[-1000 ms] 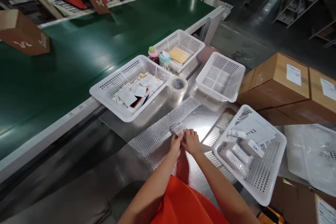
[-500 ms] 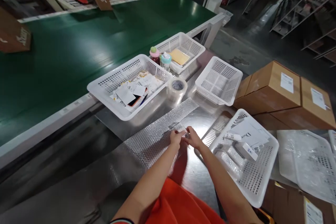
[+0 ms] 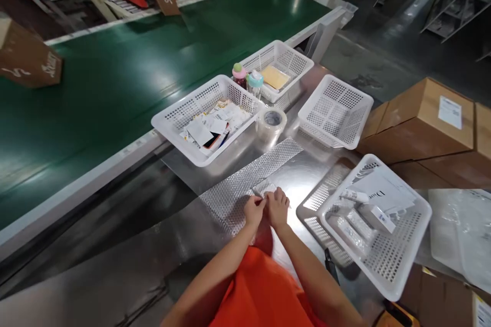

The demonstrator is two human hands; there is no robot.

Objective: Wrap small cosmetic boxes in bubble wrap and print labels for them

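- Clock centred on the hands, 12 straight away from the person.
- Left hand (image 3: 253,210): thumb and fingertips pinched together on the near edge of a small clear packet (image 3: 264,188). Right hand (image 3: 278,207) right beside it, fingers curled over the packet's right side; exact contact hidden.
- Packet sits just off the fingertips at 12, over the bubble wrap (image 3: 226,196), which lies flat on the bench (image 3: 295,184) from 9 round to 1. Contents too blurred to tell.
- Step in hand, my read: two-handed fingertip work on the packet's near edge, folding or closing; can't tell which.
- Next move, my read: calls for one pinch holding that edge while the other hand frees up. Loose film could slip or spring open.
- White basket (image 3: 402,250) at 3: bubble-wrapped pieces (image 3: 347,232), small white box (image 3: 378,217), Dior sheet (image 3: 383,191).
- Tape roll (image 3: 271,125) at 12, past the wrap, in reach if a seal is needed.
- Paper-slip basket (image 3: 192,107) at 10 to 11; another perforated basket (image 3: 333,112) between 1 and 2; cartons (image 3: 433,127) at 2.
- Far: two bottles (image 3: 255,82) just before 12, beside the basket with a yellow envelope (image 3: 274,76); green conveyor (image 3: 153,71) behind, 10 to 12.
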